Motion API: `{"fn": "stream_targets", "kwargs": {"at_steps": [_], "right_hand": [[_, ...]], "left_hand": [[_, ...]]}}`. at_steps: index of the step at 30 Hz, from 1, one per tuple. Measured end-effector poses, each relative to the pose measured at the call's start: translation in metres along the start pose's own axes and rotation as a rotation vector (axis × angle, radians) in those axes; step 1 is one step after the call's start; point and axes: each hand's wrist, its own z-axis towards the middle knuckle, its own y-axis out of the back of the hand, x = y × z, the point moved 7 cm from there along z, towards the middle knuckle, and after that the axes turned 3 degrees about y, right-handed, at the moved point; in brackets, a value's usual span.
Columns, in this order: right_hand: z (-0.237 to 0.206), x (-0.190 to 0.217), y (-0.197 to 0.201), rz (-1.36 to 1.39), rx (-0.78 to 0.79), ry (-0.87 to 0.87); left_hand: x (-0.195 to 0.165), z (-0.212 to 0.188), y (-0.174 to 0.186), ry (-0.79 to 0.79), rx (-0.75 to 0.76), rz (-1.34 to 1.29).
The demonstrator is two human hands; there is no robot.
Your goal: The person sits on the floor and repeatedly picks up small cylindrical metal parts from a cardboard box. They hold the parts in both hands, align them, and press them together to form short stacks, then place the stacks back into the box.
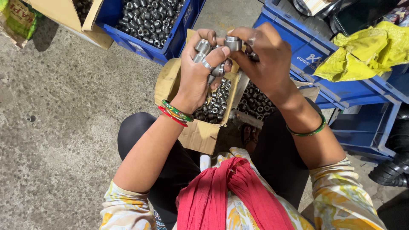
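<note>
I am clutching a stack of metal rings (203, 52) in my left hand (197, 74) while my right hand (265, 57) fingers are pinching one more ring (233, 43) above the cardboard box (200, 135).

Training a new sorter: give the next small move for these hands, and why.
Probably bring the metal ring pinched in the right hand down onto the stack of rings in the left hand: the ring sits just beside the stack's top, above the open cardboard box.

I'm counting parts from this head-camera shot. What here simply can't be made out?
- Number of metal bushes in the left hand: fingers cover most.
- Right hand: palm faces away, contents hidden beyond the bush at its fingertips.
- Cardboard box: hands hide part of its contents.
- Blue crate: cut by top edge.
</note>
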Motion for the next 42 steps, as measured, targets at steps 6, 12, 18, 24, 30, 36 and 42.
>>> {"fn": "stream_targets", "kwargs": {"at_steps": [6, 12, 18, 24, 30, 36, 42], "right_hand": [[0.002, 0.002, -0.002, -0.062, 0.058, 0.005], [0.002, 0.003, -0.004, -0.113, 0.11, -0.016], [0.002, 0.004, -0.008, -0.128, 0.118, 0.008], [0.001, 0.0, -0.01, -0.131, 0.125, -0.031], [0.003, 0.0, -0.009, -0.144, 0.142, -0.05], [0.005, 0.0, -0.007, -0.09, 0.123, -0.057], [0.005, -0.004, -0.007, -0.088, 0.086, -0.11]], "left_hand": [[0.002, 0.002, 0.003, 0.002, -0.014, 0.014], [0.005, 0.003, 0.006, -0.01, -0.021, 0.04], [0.006, 0.005, 0.008, -0.006, -0.031, 0.04], [0.007, 0.005, 0.011, 0.039, -0.092, 0.064], [0.004, 0.004, 0.008, 0.028, -0.063, 0.036], [0.003, 0.004, 0.006, 0.012, -0.094, 0.071], [0.002, 0.002, 0.005, 0.008, -0.088, 0.083]]}}
